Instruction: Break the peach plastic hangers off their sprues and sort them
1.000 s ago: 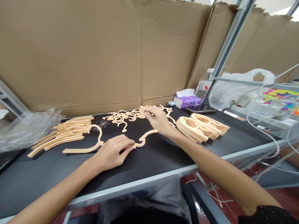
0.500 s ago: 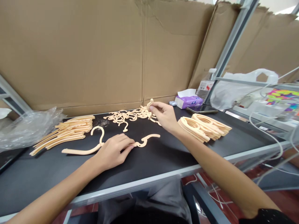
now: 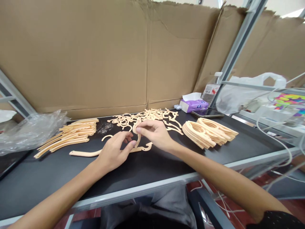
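Note:
My right hand (image 3: 157, 133) pinches a small curved beige piece (image 3: 138, 140) held upright near the middle of the table. Close on its left, my left hand (image 3: 116, 147) has its thumb and fingers apart beside that piece, holding nothing that shows. Under and beside my left hand lies a beige hanger arm (image 3: 85, 154), with a hook (image 3: 106, 137) showing above the wrist. Another beige piece with a notched, curved end (image 3: 146, 147) rests on the black table just below my right fingers; part of it is hidden.
Behind the hands spreads a pile of small beige parts (image 3: 124, 119). Stacked long arms (image 3: 73, 133) and clear plastic (image 3: 40, 127) are left. Stacked ring-shaped pieces (image 3: 202, 133), a tissue pack (image 3: 194, 105), a phone (image 3: 207, 113) and a bottle (image 3: 212, 89) are right.
My right hand has come down and left with its small piece, up to my left hand. My left hand has let go of the notched piece and opened.

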`<state>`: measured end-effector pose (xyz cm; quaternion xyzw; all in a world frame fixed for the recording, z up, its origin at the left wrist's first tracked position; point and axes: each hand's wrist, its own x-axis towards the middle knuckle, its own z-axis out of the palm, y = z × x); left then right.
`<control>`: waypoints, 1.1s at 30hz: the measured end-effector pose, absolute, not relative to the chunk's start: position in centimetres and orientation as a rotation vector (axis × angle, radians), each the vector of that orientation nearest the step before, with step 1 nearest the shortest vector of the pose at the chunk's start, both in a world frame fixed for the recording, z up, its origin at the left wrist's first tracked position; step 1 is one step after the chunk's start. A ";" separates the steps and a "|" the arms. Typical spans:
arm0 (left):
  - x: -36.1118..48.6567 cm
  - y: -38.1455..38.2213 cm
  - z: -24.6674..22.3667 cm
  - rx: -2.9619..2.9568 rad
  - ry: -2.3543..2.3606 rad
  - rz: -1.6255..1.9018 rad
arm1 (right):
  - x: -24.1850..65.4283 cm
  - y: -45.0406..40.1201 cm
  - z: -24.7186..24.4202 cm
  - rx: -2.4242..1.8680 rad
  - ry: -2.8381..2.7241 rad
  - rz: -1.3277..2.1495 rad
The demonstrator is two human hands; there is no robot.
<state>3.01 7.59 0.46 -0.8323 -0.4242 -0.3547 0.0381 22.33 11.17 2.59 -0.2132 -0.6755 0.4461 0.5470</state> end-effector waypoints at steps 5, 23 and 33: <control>2.9 7.4 0.9 -2.600 -1.354 -1.135 | 20.8 10.3 2.6 -0.500 -1.577 1.122; 2.1 7.9 0.9 -2.511 -1.504 -1.147 | 20.6 10.5 2.1 -0.551 -2.247 -0.217; 1.6 8.3 1.3 -2.402 -1.466 -0.990 | 20.7 11.6 1.2 -0.616 -2.223 -0.219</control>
